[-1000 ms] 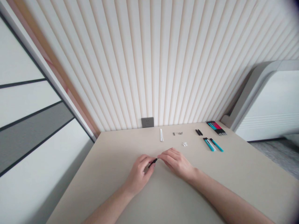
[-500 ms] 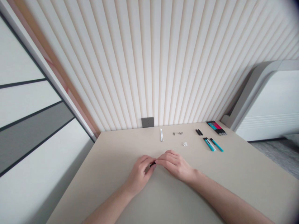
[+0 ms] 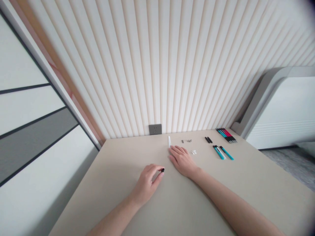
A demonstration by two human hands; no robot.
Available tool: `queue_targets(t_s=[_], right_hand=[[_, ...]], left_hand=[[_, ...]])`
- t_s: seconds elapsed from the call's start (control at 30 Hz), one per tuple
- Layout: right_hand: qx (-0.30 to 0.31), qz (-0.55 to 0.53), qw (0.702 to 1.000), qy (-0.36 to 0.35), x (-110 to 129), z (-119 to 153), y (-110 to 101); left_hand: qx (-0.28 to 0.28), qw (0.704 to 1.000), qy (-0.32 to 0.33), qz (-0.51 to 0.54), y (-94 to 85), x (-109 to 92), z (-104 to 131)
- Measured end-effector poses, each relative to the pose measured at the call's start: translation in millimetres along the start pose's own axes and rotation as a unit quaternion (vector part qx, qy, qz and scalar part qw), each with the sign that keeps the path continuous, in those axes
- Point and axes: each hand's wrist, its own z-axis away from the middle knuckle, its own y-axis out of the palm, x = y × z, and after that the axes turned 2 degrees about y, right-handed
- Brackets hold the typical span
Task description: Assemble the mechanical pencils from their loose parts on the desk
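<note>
Between the thumb and fingers of my left hand (image 3: 147, 180) is a small black pen part (image 3: 162, 170), its end facing right. My right hand (image 3: 181, 159) is stretched out over the table, fingers extended, with the fingertips at the near end of the thin white refill sticks (image 3: 169, 141). Whether they touch the sticks I cannot tell. Just right of that hand lie small white pieces (image 3: 194, 152). Behind them are small metal springs or clips (image 3: 189, 141) and a little dark grey piece (image 3: 182, 141).
On the table (image 3: 118, 164), two black pen grips (image 3: 208, 140) lie to the right. Beyond them are teal and white pen barrels (image 3: 218, 152) and a row of teal and red pens (image 3: 226, 135). A wall socket (image 3: 155, 129) sits behind the table's back edge.
My right hand has let go of the black pen part and moved forward to the white sticks. The left hand stays in place, still pinching the part.
</note>
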Motion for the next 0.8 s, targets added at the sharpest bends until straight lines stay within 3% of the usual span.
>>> queue_targets(t_s=[0.63, 0.8], right_hand=[[-0.034, 0.093, 0.994, 0.038, 15, 7, -8], [-0.045, 0.090, 0.995, 0.018, 15, 6, -8]], left_hand=[[0.005, 1.000, -0.002, -0.001, -1.2, -2, 0], [0.001, 1.000, 0.001, -0.001, -1.8, -3, 0]])
